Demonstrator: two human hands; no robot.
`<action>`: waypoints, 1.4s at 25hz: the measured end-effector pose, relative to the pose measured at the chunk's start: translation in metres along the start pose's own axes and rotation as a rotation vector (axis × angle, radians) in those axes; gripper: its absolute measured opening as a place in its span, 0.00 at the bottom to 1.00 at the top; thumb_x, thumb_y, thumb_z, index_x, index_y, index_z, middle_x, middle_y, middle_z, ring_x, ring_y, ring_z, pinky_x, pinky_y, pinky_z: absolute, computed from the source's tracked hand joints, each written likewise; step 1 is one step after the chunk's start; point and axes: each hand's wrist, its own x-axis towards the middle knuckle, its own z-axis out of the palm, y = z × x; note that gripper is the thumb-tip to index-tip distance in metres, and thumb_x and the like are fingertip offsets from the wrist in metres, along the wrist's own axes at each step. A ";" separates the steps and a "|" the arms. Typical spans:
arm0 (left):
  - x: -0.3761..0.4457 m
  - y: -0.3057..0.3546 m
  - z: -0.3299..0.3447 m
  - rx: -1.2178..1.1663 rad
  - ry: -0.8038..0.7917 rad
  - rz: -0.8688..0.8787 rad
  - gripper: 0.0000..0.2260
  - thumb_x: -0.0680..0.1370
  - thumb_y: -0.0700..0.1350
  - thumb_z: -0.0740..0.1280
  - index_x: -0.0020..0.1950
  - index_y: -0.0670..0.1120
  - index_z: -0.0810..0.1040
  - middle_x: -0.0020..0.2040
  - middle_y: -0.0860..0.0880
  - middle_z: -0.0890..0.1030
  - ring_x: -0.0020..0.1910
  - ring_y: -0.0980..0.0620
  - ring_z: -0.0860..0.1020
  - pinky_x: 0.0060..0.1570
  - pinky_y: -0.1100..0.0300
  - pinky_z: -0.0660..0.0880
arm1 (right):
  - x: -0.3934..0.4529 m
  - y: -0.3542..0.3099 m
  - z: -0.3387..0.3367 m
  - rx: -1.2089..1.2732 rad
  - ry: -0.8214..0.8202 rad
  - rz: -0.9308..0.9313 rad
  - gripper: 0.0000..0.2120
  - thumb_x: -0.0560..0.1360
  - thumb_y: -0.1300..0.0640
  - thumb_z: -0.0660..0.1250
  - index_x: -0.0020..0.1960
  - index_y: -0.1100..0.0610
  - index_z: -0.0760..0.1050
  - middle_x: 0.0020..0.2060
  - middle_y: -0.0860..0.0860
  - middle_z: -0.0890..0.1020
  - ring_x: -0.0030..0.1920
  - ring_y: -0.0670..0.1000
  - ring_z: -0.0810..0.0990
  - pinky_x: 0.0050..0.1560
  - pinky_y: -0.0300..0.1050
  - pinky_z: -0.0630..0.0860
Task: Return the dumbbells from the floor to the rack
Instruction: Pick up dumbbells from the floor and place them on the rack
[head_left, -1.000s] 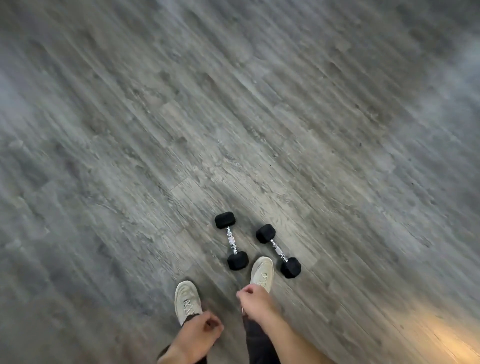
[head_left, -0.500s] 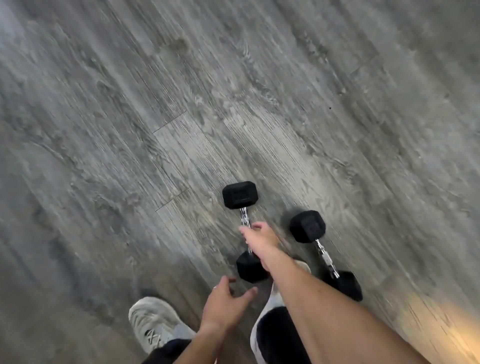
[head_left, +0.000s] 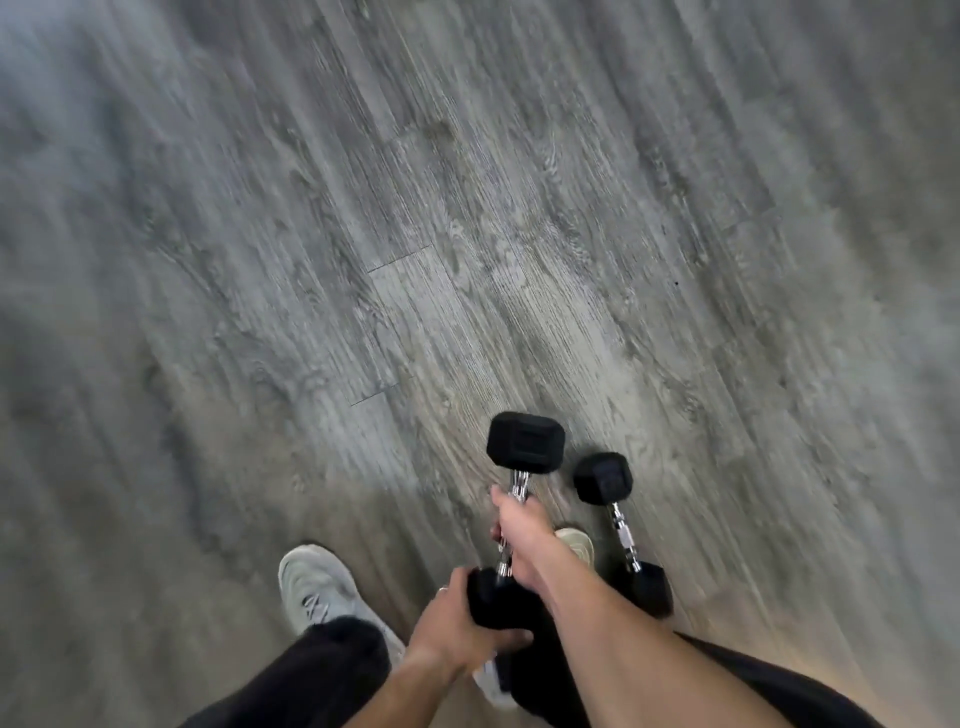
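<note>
A: I'm logging the pick-up step. Right hand (head_left: 521, 535) is wrapping the chrome handle of the near dumbbell (head_left: 524, 441), fingers closed round it. Left hand (head_left: 457, 623) is cupping the lower black head, fingers curled on the rubber.

B: Where's the second dumbbell (head_left: 605, 478) sitting?

A: It's lying on the floor (head_left: 467, 260) just right of the held one, untouched, beside the right shoe (head_left: 576, 543). Rack isn't showing anywhere.

B: Is the held one off the floor?

A: Can't tell; blur is smearing it. It's tilting, far head up.

B: Tips for doing it well?

A: I'm judging the handle grip should be centring between the heads so it isn't tipping. The left hand is probably only steadying; I'd be freeing it for the second one, and keeping both shoes clear of a drop.

B: Materials?

A: Heads are looking like matte black rubber, hexagonal, flat-sided, so they aren't rolling. Handle is shiny metal, knurled by the look of it, giving good friction. Floor is grey wood-grain plank, smooth and hard. Left shoe (head_left: 317, 587) is pale mesh, trousers (head_left: 311, 670) dark fabric.
</note>
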 end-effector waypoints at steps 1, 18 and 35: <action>-0.019 -0.003 0.005 -0.002 -0.005 -0.007 0.42 0.51 0.66 0.79 0.62 0.58 0.69 0.55 0.56 0.80 0.55 0.59 0.79 0.54 0.64 0.76 | -0.021 0.006 -0.006 0.048 -0.002 0.028 0.10 0.78 0.49 0.68 0.46 0.56 0.74 0.28 0.51 0.72 0.28 0.50 0.70 0.35 0.45 0.69; -0.582 -0.134 -0.213 0.327 0.539 0.163 0.29 0.61 0.68 0.68 0.54 0.51 0.74 0.53 0.46 0.81 0.55 0.41 0.81 0.51 0.51 0.77 | -0.610 0.005 0.139 0.159 -0.393 0.116 0.16 0.81 0.56 0.58 0.35 0.61 0.67 0.32 0.54 0.71 0.34 0.55 0.73 0.39 0.46 0.68; -0.707 -0.625 -0.270 -0.601 0.840 -0.337 0.31 0.56 0.66 0.68 0.55 0.56 0.72 0.54 0.53 0.80 0.57 0.49 0.79 0.52 0.56 0.76 | -0.784 0.297 0.611 -0.933 -0.683 0.118 0.14 0.79 0.64 0.55 0.34 0.59 0.65 0.18 0.56 0.70 0.26 0.55 0.71 0.34 0.44 0.70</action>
